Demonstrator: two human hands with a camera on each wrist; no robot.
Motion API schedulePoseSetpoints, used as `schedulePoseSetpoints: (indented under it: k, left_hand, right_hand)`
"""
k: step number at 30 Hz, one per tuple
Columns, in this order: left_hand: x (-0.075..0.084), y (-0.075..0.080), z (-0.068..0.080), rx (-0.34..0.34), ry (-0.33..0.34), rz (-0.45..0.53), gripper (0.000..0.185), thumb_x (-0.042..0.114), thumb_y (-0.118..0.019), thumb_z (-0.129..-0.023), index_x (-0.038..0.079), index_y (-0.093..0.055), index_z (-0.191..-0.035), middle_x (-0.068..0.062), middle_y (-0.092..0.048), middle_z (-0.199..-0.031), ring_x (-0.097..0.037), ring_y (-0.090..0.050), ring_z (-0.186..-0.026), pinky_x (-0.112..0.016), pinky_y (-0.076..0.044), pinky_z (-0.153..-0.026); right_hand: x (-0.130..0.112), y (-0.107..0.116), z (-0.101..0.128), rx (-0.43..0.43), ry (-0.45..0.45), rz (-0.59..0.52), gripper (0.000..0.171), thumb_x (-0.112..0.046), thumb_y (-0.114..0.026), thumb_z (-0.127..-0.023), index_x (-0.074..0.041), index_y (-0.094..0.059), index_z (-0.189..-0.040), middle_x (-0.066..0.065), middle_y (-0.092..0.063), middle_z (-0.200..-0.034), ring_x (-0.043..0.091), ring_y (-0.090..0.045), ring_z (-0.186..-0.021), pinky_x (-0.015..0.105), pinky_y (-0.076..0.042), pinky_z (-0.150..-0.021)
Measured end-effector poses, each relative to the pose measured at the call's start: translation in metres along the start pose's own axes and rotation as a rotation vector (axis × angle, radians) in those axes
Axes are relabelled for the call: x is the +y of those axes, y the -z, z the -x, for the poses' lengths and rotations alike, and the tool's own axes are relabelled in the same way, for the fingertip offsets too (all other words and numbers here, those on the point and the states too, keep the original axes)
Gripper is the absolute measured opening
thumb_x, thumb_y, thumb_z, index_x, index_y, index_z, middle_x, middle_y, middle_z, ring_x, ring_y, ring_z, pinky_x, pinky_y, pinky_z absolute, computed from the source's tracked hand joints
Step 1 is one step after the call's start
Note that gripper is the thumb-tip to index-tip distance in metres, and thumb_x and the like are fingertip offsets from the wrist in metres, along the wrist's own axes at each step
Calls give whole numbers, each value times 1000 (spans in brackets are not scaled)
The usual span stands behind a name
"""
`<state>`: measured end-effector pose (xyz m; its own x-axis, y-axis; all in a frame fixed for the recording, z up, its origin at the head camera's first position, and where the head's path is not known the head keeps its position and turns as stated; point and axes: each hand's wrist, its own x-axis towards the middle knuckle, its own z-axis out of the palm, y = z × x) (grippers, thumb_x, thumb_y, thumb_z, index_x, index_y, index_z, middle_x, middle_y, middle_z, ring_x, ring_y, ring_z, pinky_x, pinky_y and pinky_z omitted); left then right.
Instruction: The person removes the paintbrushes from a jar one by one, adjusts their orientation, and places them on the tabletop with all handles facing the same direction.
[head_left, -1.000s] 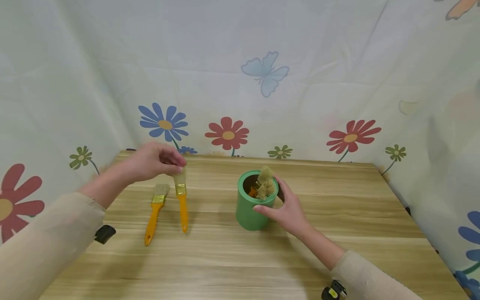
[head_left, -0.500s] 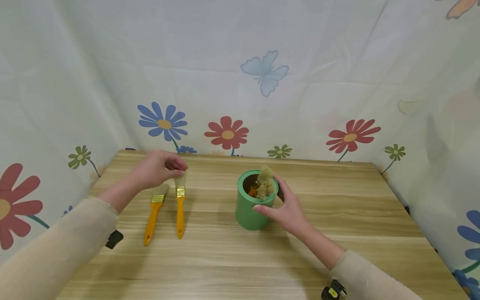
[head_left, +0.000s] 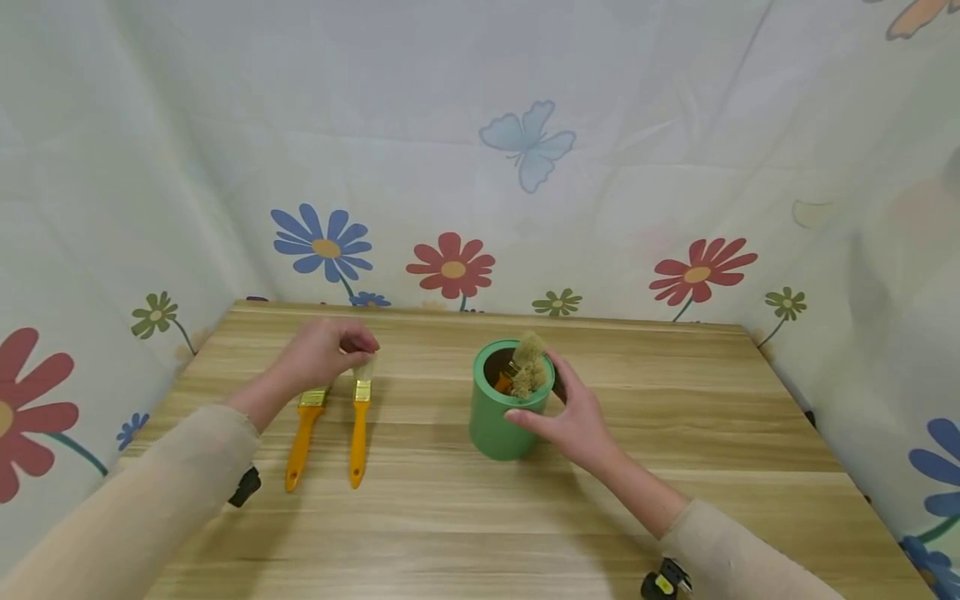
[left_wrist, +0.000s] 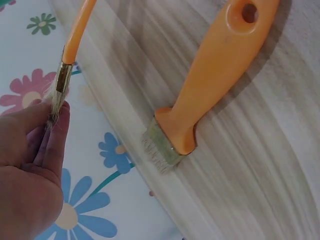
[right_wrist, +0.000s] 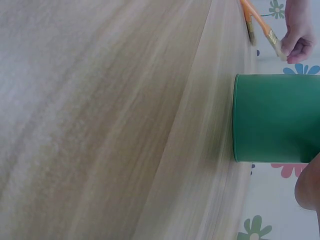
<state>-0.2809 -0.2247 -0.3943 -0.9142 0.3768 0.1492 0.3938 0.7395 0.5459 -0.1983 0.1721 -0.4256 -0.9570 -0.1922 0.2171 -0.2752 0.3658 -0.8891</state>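
My left hand pinches a paintbrush by its pale bristles. In the left wrist view, the brush's brass-coloured ferrule and orange handle extend away from the fingertips. The bristle end is raised off the table; whether the handle tip touches it, I cannot tell. Beside it lies a second orange-handled paintbrush, its bristles hidden behind the left hand in the head view. My right hand holds the green can around its right side, thumb at the front. Tan, fluffy bristle-like tufts stick out of the can, with something orange inside.
The can stands upright on a wood-grain table. Behind the table hangs a white cloth printed with flowers and a butterfly. Dark devices are strapped at both wrists, the right one near the front.
My left hand has come down and slightly right, lowering the pinched paintbrush; its handle end has shifted toward me and a little left. The right hand and can have stayed in place.
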Motion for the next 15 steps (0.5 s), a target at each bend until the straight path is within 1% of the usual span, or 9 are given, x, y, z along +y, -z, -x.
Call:
schedulePoseSetpoints:
  k: [4,8,15]
  left_hand:
    - [-4,-8,-4,3,-5,-10,12,1,-79,-95,4,-80,-107,-3,-78,-97,-20,-71,-88,-45,-64,-85]
    - [-4,-15,-7,-2,2,-28,12,1,-79,-95,3,-80,-107,-4,-78,-97,-22,-72,-90,-47,-63,-88]
    - [-9,-25,-7,-9,55,-35,12,1,-77,-97,4,-80,-108,-5,-77,-100,-24,-70,-92,-48,-62,-92]
  right_hand:
    - [0,1,0,0,0,5,100,-26,-95,-83,-11,-38,-164,13,-52,-160,33,-47,-151,51,-39,-123]
    - [-1,1,0,-2,4,-1,100,-25,-96,-83,-11,-39,-164,13,-52,-159,33,-48,-150,52,-40,-123]
    - [-2,1,0,-4,5,-11,99,-24,-96,-83,-12,-39,-164,12,-53,-159,32,-49,-150,51,-40,-123]
